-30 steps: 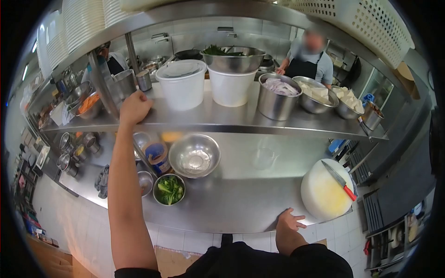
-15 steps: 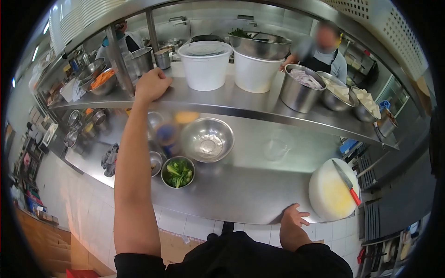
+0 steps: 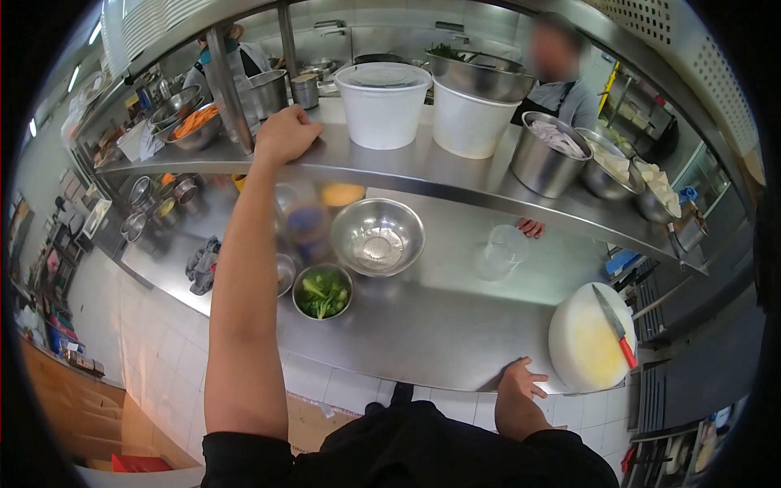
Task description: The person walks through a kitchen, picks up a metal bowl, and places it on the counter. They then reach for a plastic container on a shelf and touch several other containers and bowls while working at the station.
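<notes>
My left hand (image 3: pixel 285 136) rests on the raised steel shelf (image 3: pixel 480 195), its fingers curled in and nothing seen in them. Close to it stand a steel post and a lidded white tub (image 3: pixel 384 107). Low on the right, my right hand (image 3: pixel 522 379) touches the front edge of the steel counter (image 3: pixel 423 333) with its fingers apart. Beside that hand lies a round white cutting board (image 3: pixel 582 346) with a red-handled knife (image 3: pixel 616 327) on it. A bowl of leafy greens (image 3: pixel 324 294) and a steel colander (image 3: pixel 378 264) sit on the counter between my arms.
Below the shelf, a co-worker's fingers (image 3: pixel 531 228) show by a clear plastic container (image 3: pixel 504 250). Bowls of sliced white food (image 3: pixel 614 168) and a steel pot (image 3: pixel 547 169) line the shelf's right side. A grey cloth (image 3: pixel 203 266) lies left. Two people stand behind.
The view has shifted slightly, so most things sit further right. A co-worker's fingers have appeared beside the clear container, which stands out more clearly. My hands keep their poses.
</notes>
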`<state>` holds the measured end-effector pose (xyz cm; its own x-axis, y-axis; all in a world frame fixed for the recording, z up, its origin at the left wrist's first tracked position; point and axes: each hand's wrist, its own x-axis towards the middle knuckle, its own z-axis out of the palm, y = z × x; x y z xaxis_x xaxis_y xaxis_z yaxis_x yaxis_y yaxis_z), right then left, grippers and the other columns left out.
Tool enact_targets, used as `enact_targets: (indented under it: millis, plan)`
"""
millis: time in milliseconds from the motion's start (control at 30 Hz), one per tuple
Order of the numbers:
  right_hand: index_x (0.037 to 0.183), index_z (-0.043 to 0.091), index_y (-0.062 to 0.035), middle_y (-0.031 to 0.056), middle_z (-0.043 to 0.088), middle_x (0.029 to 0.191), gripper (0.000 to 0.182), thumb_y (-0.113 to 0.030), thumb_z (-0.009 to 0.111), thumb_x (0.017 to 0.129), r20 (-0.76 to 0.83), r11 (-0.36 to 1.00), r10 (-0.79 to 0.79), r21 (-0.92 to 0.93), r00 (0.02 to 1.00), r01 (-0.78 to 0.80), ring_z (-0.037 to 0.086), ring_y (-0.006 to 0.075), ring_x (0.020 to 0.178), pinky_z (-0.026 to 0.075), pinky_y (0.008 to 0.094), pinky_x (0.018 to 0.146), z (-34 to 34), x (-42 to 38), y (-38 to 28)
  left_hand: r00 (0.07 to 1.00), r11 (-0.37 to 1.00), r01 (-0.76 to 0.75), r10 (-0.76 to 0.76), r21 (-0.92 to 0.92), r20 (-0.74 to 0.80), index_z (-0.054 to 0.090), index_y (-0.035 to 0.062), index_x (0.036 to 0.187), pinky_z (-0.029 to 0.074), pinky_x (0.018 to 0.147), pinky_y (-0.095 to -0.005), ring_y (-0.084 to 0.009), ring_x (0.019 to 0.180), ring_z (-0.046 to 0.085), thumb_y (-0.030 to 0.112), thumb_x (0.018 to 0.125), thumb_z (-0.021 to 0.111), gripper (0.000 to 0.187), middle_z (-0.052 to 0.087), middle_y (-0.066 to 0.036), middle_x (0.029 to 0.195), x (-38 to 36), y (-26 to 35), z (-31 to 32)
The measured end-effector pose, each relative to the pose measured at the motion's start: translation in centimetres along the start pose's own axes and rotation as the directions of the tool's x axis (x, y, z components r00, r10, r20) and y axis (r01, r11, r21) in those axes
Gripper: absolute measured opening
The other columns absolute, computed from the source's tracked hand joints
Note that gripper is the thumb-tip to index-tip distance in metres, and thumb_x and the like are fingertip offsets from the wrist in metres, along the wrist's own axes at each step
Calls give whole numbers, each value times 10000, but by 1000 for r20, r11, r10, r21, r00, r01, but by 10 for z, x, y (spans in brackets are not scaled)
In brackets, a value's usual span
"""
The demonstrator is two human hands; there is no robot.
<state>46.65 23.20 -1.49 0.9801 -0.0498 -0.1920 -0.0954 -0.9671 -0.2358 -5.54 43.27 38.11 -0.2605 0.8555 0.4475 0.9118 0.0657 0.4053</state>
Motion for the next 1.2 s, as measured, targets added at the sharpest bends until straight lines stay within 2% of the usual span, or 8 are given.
enact_targets:
  millis: [833, 900, 1033, 1100, 1133, 1200]
  plan:
    - [1596, 146, -173, 350, 36, 1612, 857, -614, 407, 909, -11, 1000, 22, -3, 1000, -22, 538, 474, 1196, 476, 556, 935, 5, 5, -1, 1000, 1000, -4, 3, -6, -13, 698, 54, 928, 522, 869, -419, -343, 960, 690, 414, 743, 654, 406, 734, -174, 954, 0, 1, 0]
    - [1596, 148, -173, 351, 38, 1612, 857, -613, 406, 908, 37, 992, -54, -116, 998, 58, 533, 476, 1200, 471, 557, 942, 9, 9, 0, 1000, 1000, -2, 2, -13, -13, 697, 53, 926, 521, 869, -420, -346, 960, 689, 415, 742, 653, 408, 733, -176, 953, 0, 1, 0]
    - [1596, 147, -172, 353, 43, 1610, 857, -613, 405, 908, 29, 994, -44, -98, 999, 47, 529, 483, 1205, 467, 558, 949, 3, 3, 0, 1000, 1000, -5, 4, -20, -7, 698, 53, 933, 520, 868, -424, -352, 961, 689, 417, 743, 648, 414, 732, -183, 953, 0, 1, 0]
    - [1522, 252, -108, 196, 87, 1601, 663, -511, 318, 999, 46, 997, -34, 68, 998, 31, 28, 553, 1478, 346, 632, 1060, -5, -6, 0, 1000, 1000, -4, 4, -15, -4, 700, 54, 940, 520, 867, -421, -350, 961, 690, 416, 742, 647, 417, 733, -182, 954, -1, 1, -1]
    - [1522, 252, -108, 196, 87, 1601, 663, -511, 318, 999, 47, 997, -37, 65, 998, 34, 28, 553, 1478, 346, 632, 1060, -4, -5, 0, 1000, 1000, -6, 6, -12, 0, 702, 55, 947, 521, 866, -419, -348, 960, 691, 416, 741, 646, 419, 733, -182, 954, 0, 1, -1]
    - [1529, 233, -114, 220, 86, 1605, 682, -525, 329, 992, 134, 990, -120, -57, 984, 129, 43, 565, 1473, 335, 636, 1070, -4, 0, 1, 1000, 1000, -7, 6, -11, -7, 703, 56, 951, 521, 865, -417, -347, 959, 692, 417, 738, 646, 423, 734, -180, 953, 1, 0, 0]
